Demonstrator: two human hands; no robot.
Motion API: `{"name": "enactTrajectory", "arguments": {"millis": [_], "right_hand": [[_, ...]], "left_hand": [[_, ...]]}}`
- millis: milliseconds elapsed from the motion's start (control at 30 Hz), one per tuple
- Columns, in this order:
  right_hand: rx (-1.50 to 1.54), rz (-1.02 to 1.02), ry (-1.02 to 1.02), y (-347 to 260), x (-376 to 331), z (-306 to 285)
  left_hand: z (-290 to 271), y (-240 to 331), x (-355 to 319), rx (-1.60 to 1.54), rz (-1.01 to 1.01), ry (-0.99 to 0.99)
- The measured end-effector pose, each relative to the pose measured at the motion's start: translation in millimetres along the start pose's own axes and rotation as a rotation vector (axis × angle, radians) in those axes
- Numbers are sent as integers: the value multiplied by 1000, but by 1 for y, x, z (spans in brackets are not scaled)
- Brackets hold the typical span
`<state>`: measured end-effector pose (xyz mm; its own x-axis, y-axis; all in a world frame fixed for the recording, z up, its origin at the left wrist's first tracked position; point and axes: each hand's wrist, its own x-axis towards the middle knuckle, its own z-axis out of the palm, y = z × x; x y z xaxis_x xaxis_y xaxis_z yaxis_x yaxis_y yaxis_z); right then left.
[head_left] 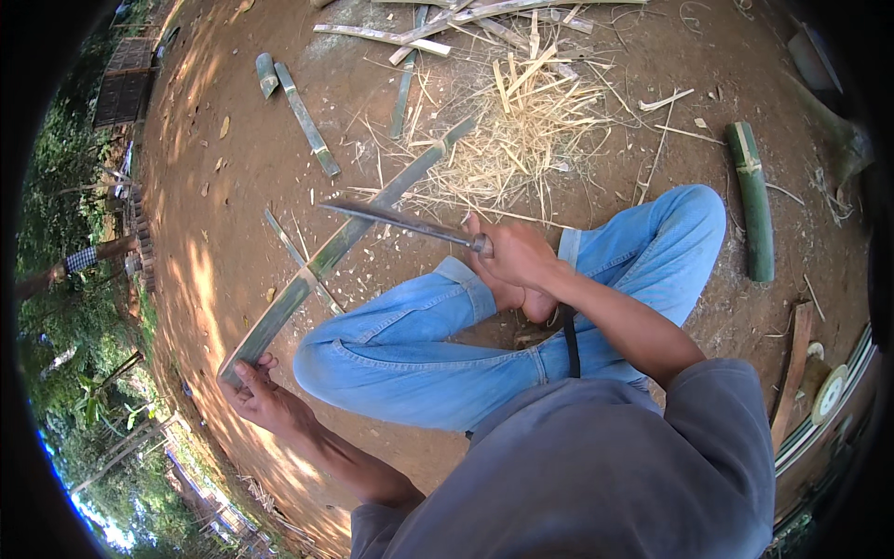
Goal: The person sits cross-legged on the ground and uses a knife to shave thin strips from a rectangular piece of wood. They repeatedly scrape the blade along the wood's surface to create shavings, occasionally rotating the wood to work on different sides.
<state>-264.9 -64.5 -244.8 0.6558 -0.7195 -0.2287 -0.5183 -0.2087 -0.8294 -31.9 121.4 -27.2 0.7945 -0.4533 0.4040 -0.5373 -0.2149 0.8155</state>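
Off to the left, my left hand (258, 391) grips the near end of a long green bamboo strip (284, 303), thumb on top. The strip slants away to the upper right, its far end close to a heap of shavings. My right hand (514, 252) is closed round the short handle of a machete (400, 220), in front of my crossed legs. The dark blade points left and lies across the strip in view; whether it touches the bamboo I cannot tell. Beneath the strip, a thin bamboo sliver (303, 261) crosses it on the ground.
Pale bamboo shavings (521, 130) are heaped beyond my feet, with split bamboo slats (410, 39) behind them. A thick green bamboo piece (752, 205) lies to the right. Shorter bamboo pieces (307, 121) rest at the upper left. A brown wooden piece (792, 373) is at the far right.
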Motion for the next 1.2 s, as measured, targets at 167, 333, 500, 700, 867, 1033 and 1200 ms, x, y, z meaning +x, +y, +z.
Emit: {"name": "enactTrajectory", "arguments": {"millis": [167, 333, 500, 700, 867, 1033, 1200], "right_hand": [[61, 58, 48, 29, 15, 9], [39, 200, 52, 63, 42, 0], [27, 161, 73, 65, 47, 11], [17, 182, 56, 80, 61, 10], [-8, 327, 79, 126, 82, 11], [17, 399, 83, 132, 88, -3], [92, 202, -22, 48, 58, -16]], "left_hand": [[-1, -2, 3, 12, 1, 0], [5, 5, 8, 30, -19, 6], [-1, -3, 12, 47, -35, 19], [-6, -11, 18, 58, -36, 17], [-3, -10, 24, 33, -45, -10], [-12, -17, 36, -15, -55, -60], [-11, -6, 46, -1, 58, -177]]}}
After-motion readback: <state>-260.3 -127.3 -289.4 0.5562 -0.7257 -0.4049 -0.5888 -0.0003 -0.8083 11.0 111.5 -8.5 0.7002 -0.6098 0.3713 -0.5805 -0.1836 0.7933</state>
